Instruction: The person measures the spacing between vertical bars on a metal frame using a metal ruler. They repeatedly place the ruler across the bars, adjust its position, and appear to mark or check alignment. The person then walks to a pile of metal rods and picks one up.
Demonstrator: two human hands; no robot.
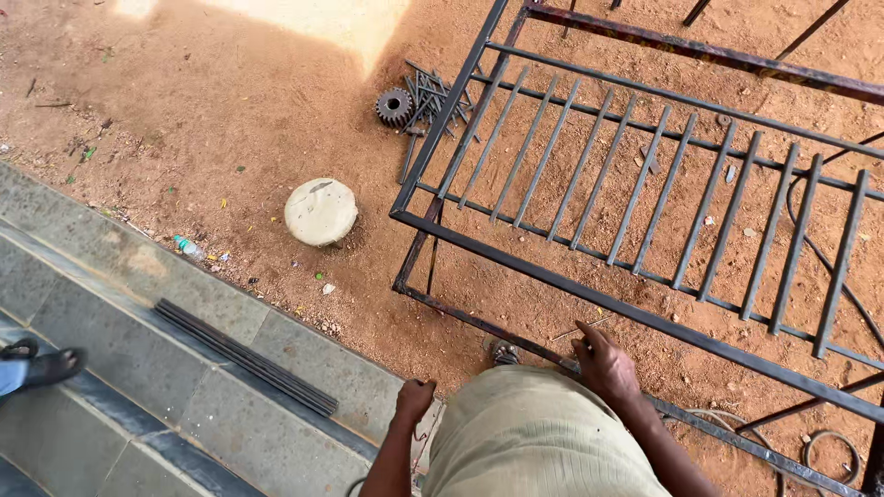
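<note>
A dark metal grille frame [589, 294] with several upright bars lies raised over the sandy ground. My right hand [603, 365] grips its lower rusty rail [460, 317] near my waist, thumb pointing up. My left hand [414, 398] is closed in a fist beside my hip, above the edge of the stone step; I cannot tell whether anything small is inside it. My grey-green shirt [534, 442] hides what lies directly below me.
A round pale concrete disc [320, 212] lies left of the frame. A gear wheel [394, 106] and a heap of short rods [435, 92] sit by its far corner. Long dark rods [244, 357] lie on the stone step [138, 276]. Another person's sandalled foot [41, 366] is at left. Cables [829, 444] coil at right.
</note>
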